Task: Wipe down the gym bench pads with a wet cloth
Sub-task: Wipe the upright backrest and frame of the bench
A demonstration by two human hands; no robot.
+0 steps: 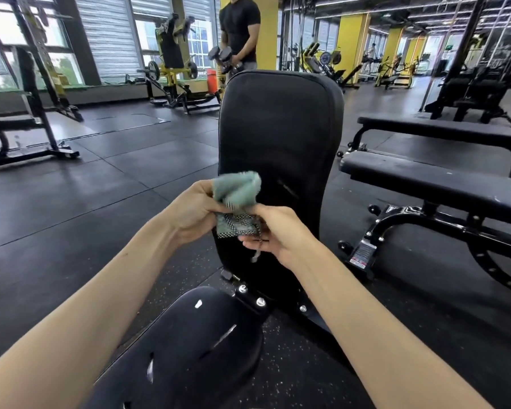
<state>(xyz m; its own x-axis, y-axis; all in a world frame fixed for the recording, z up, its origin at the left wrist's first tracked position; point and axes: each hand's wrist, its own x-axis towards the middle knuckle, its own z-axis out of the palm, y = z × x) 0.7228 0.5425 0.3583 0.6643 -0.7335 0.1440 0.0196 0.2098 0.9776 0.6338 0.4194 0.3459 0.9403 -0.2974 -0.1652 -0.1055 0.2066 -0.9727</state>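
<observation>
A black back pad point(281, 134) of an incline bench rises in front of me, and its black seat pad point(189, 343) lies below, near my body. Both hands hold a green cloth point(238, 191) in the air in front of the lower part of the back pad. My left hand point(195, 214) grips the cloth's left side. My right hand point(275, 231) pinches its lower, mesh-patterned part, from which a loose thread hangs. The cloth is bunched and blurred at the top.
Two flat black benches point(443, 184) stand close on the right. A person holding dumbbells point(227, 62) stands just behind the back pad. A rack point(36, 113) is at the left, yellow machines point(174, 69) farther back. Dark rubber floor point(101, 178) lies all around.
</observation>
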